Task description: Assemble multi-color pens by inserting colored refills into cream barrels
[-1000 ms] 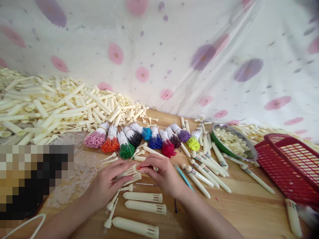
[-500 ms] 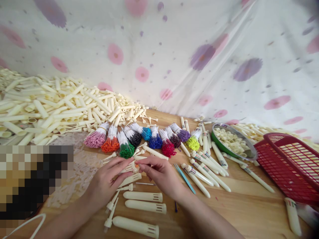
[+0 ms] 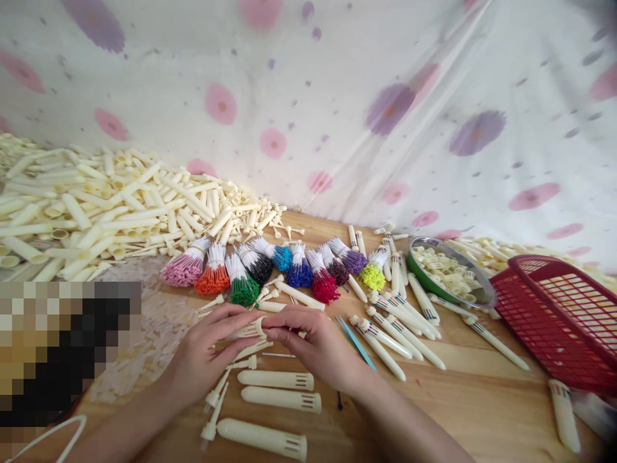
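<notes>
My left hand is closed around a cream pen barrel, with the slotted open end pointing right. At that end my right hand pinches thumb and fingers together, and whatever sits between them is hidden. Below the hands lie more slotted barrels: an upper one, a middle one and a lower one. Small cream plunger-like parts rest left of them. Beyond my hands stretches a row of banded pen refills with coloured ends, among them a green bundle and a crimson bundle.
Blue tweezers lie right of my right hand, near several multicolour pens. A green-sided bowl holds small cream parts. A red basket stands far right. Loose cream tubes are heaped at the left.
My right fingertips have pressed closer over the barrel's slotted end. An orange bit visible at them earlier no longer shows. The left hand keeps its hold.
</notes>
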A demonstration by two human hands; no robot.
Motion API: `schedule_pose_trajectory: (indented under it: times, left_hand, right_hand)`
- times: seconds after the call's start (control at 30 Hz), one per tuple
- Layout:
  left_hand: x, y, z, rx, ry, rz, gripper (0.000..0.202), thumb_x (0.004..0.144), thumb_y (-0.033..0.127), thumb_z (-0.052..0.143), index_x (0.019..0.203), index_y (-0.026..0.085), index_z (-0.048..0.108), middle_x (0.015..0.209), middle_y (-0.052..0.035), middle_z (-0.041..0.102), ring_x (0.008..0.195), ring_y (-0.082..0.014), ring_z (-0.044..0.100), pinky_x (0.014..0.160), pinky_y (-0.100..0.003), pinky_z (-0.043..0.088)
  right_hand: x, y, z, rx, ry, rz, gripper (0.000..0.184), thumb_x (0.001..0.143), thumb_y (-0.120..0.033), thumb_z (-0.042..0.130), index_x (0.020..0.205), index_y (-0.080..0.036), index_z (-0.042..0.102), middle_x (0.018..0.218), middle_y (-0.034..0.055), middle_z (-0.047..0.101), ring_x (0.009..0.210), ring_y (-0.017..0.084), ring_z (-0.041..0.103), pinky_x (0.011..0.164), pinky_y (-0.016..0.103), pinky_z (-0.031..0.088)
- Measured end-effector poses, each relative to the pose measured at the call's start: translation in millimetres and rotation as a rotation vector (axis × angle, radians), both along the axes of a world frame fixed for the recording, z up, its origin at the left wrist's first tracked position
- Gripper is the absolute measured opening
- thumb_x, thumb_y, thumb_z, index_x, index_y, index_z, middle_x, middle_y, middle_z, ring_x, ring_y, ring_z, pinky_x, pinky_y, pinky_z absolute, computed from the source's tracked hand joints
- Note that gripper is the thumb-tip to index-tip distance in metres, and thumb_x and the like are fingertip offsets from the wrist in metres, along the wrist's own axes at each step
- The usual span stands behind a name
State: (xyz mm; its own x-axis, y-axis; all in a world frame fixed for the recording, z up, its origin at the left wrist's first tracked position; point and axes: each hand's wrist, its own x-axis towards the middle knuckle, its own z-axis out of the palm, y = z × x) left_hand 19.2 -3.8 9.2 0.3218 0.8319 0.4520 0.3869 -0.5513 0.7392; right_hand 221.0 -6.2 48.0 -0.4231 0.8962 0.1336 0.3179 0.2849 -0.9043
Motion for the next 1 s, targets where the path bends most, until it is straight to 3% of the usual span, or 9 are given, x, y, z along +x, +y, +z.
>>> schedule_pose_trajectory:
  times: [0.23,0.33,0.43,0.6,0.67,0.77,0.9,1.0]
  left_hand:
    - [2,0,5.7,-0.301,0.001,-0.121,0.027,0.081,0.029,0.060,0.108,0.028,0.068,0.106,-0.0035,0.070,0.098,-0.0199,0.065,0.086,-0.028,0.052]
    - [0,2,3.4,-0.349,0.018,-0.078,0.029,0.082,0.033,0.059,0.109,0.028,0.067,0.110,-0.0034,0.069,0.102,-0.0212,0.063,0.091,-0.031,0.050]
    - [-2,3,-0.2,-0.343,0.005,0.032,0.032,0.078,0.039,0.062,0.106,0.027,0.069,0.108,-0.0036,0.070,0.100,-0.0227,0.064,0.090,-0.033,0.050]
    - [-3,7,1.9,-0.389,0.003,0.128,0.038,0.075,0.049,0.061,0.100,0.021,0.070,0.091,-0.0054,0.074,0.076,-0.0216,0.067,0.067,-0.029,0.055]
    - [-2,8,3.4,-0.420,0.018,0.153,0.041,0.074,0.050,0.060,0.099,0.019,0.070,0.079,-0.0048,0.074,0.062,-0.0190,0.065,0.054,-0.026,0.053]
    - [-2,10,2.1,-0.450,0.026,0.164,0.043,0.074,0.052,0.060,0.099,0.018,0.070,0.068,-0.0027,0.072,0.052,-0.0160,0.061,0.047,-0.023,0.050]
    - [-8,12,-6.2,-0.488,0.012,0.184,0.048,0.073,0.054,0.060,0.104,0.017,0.068,0.070,-0.0033,0.072,0.057,-0.0172,0.063,0.052,-0.025,0.051]
    - [-11,14,-11.7,-0.530,0.000,0.193,0.051,0.073,0.055,0.061,0.108,0.018,0.065,0.078,-0.0043,0.074,0.066,-0.0198,0.066,0.058,-0.027,0.053]
  right_hand:
    - [6,6,-0.7,0.105,-0.013,0.057,0.017,0.087,-0.023,0.055,0.090,-0.018,0.071,0.079,0.0042,0.068,0.071,0.013,0.060,0.066,0.023,0.046]
    - [15,12,0.9,0.070,0.031,-0.036,0.018,0.087,-0.029,0.055,0.089,-0.018,0.069,0.075,0.0030,0.067,0.066,0.012,0.058,0.061,0.022,0.045]
    - [34,16,2.4,0.043,-0.046,-0.219,0.021,0.086,-0.032,0.054,0.077,-0.017,0.064,0.063,-0.0002,0.062,0.055,0.010,0.053,0.053,0.020,0.040]
    - [73,18,-18.3,0.114,-0.411,-0.450,0.034,0.085,-0.041,0.052,0.059,-0.019,0.048,0.052,-0.0030,0.050,0.050,0.011,0.045,0.049,0.021,0.032]
    - [83,18,-31.9,0.126,-0.533,-0.493,0.041,0.087,-0.046,0.046,0.055,-0.020,0.041,0.050,-0.0026,0.047,0.048,0.012,0.043,0.047,0.022,0.030]
    - [94,19,-43.9,0.141,-0.671,-0.502,0.037,0.090,-0.041,0.035,0.059,-0.021,0.041,0.052,-0.0007,0.050,0.049,0.014,0.046,0.049,0.024,0.032]
    - [103,16,-33.2,0.199,-0.711,-0.490,0.024,0.089,-0.031,0.035,0.071,-0.021,0.045,0.069,0.0035,0.059,0.063,0.018,0.056,0.058,0.026,0.037]
    - [107,4,-17.5,0.183,-0.858,-0.419,0.024,0.090,-0.031,0.040,0.070,-0.020,0.048,0.070,0.0037,0.061,0.065,0.018,0.058,0.057,0.026,0.036]
